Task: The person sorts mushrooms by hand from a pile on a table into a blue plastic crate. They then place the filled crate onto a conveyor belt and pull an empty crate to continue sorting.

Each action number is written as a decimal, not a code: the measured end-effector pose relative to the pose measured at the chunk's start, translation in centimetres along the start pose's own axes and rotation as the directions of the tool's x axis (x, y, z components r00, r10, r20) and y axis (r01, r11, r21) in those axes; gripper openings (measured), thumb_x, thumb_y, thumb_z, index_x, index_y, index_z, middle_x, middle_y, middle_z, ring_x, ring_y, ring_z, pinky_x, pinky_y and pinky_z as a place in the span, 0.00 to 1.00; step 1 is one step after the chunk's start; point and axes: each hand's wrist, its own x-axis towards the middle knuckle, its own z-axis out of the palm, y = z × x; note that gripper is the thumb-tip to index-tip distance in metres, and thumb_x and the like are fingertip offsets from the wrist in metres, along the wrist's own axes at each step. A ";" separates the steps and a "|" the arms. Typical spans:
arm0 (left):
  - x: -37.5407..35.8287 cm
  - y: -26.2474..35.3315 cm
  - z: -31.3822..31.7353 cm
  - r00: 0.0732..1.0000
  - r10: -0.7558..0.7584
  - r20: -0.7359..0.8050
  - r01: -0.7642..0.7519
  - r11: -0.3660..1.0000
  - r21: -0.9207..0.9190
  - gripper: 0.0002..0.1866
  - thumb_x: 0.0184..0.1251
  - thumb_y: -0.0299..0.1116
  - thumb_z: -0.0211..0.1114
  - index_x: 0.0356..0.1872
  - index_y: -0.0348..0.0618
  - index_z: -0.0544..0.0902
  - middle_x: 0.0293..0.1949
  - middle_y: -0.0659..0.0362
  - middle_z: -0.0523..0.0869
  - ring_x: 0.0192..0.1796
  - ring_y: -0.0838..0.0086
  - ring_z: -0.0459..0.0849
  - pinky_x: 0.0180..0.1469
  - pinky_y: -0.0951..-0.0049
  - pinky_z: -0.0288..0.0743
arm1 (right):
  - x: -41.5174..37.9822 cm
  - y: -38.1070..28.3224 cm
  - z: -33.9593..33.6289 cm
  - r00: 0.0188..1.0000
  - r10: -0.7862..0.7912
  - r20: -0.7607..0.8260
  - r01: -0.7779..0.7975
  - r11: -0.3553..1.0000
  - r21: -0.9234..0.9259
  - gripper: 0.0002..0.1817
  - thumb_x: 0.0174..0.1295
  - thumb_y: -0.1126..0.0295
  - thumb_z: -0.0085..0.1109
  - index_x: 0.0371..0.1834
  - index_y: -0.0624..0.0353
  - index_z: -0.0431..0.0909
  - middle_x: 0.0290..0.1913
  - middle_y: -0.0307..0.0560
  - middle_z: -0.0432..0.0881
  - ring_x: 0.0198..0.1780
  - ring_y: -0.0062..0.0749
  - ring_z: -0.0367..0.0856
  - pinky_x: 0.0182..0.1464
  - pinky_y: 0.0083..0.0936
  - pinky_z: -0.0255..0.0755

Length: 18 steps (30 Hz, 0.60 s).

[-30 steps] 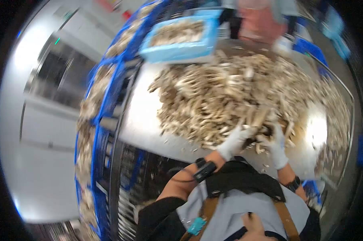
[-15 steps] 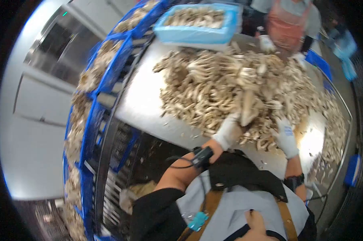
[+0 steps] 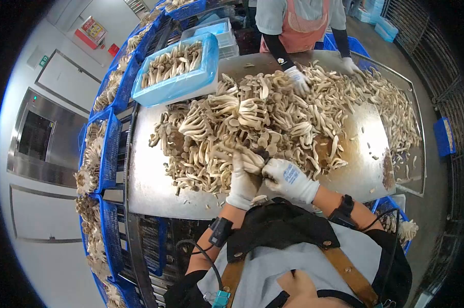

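My left hand, in a white glove, is wrapped round a mushroom cluster at the near edge of the pile. Beside it my right hand, also gloved, has its fingers bent against the cut end of that cluster; whether a tool is in them is hidden. The large mushroom pile spreads over the metal table, with whole clusters at the left and loose stems at the right.
A blue tray of mushrooms stands at the table's back left. Blue crates line the left side. Across the table a co-worker in a pink apron has both gloved hands on the mushrooms. Another blue crate is low at the right.
The view has turned toward the right. My right hand has moved from the loose mushrooms to beside my left hand. The cluster in my left hand now lies sideways between my hands.
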 end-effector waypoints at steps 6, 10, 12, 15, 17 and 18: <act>-0.8 2.2 -0.6 0.998 0.033 0.057 -0.044 0.980 0.195 0.41 0.62 0.71 0.58 0.64 0.49 0.70 0.56 0.60 0.78 0.59 0.68 0.77 0.66 0.59 0.70 | 0.0 0.6 -1.4 0.965 -0.048 -0.258 0.015 0.992 -0.128 0.23 0.57 0.59 0.65 0.53 0.57 0.75 0.46 0.55 0.78 0.51 0.49 0.77 0.54 0.43 0.71; -2.2 1.9 0.6 0.998 -0.062 0.000 0.057 0.918 0.394 0.43 0.64 0.71 0.54 0.67 0.46 0.69 0.60 0.55 0.77 0.61 0.62 0.77 0.66 0.57 0.72 | 2.6 -3.7 0.0 0.973 -0.092 -0.212 0.075 0.993 -0.087 0.17 0.54 0.63 0.64 0.45 0.56 0.77 0.44 0.51 0.78 0.47 0.49 0.78 0.50 0.40 0.73; -2.0 2.6 -0.6 0.996 -0.081 0.027 0.070 0.959 0.274 0.35 0.70 0.62 0.57 0.67 0.46 0.70 0.59 0.56 0.77 0.61 0.64 0.77 0.66 0.57 0.71 | 3.0 -3.1 1.2 0.977 -0.097 -0.188 0.083 0.993 -0.081 0.14 0.54 0.63 0.63 0.40 0.57 0.76 0.41 0.51 0.78 0.45 0.49 0.79 0.49 0.41 0.73; -2.0 4.1 -1.3 0.999 0.039 0.008 -0.039 0.995 0.089 0.25 0.70 0.57 0.61 0.55 0.47 0.78 0.50 0.59 0.83 0.56 0.67 0.80 0.60 0.62 0.75 | 2.5 -1.6 0.7 0.999 0.049 0.019 -0.049 0.999 0.002 0.14 0.58 0.63 0.60 0.43 0.59 0.77 0.40 0.55 0.78 0.49 0.51 0.78 0.51 0.44 0.73; -2.5 5.7 -2.0 0.998 0.034 0.056 -0.042 0.987 0.152 0.26 0.71 0.53 0.62 0.60 0.47 0.74 0.52 0.58 0.82 0.57 0.66 0.79 0.62 0.59 0.72 | 3.2 -1.3 0.0 0.989 0.141 -0.037 -0.145 0.972 -0.185 0.17 0.60 0.61 0.59 0.46 0.61 0.77 0.43 0.59 0.78 0.51 0.51 0.78 0.53 0.43 0.72; -3.1 6.5 -2.1 0.998 -0.003 0.056 -0.010 0.974 0.225 0.26 0.71 0.53 0.62 0.61 0.47 0.73 0.53 0.58 0.81 0.57 0.66 0.79 0.63 0.59 0.72 | 3.5 -1.8 0.0 0.975 -0.039 -0.220 0.023 0.997 -0.077 0.23 0.61 0.55 0.60 0.50 0.64 0.75 0.46 0.62 0.77 0.52 0.53 0.77 0.55 0.41 0.71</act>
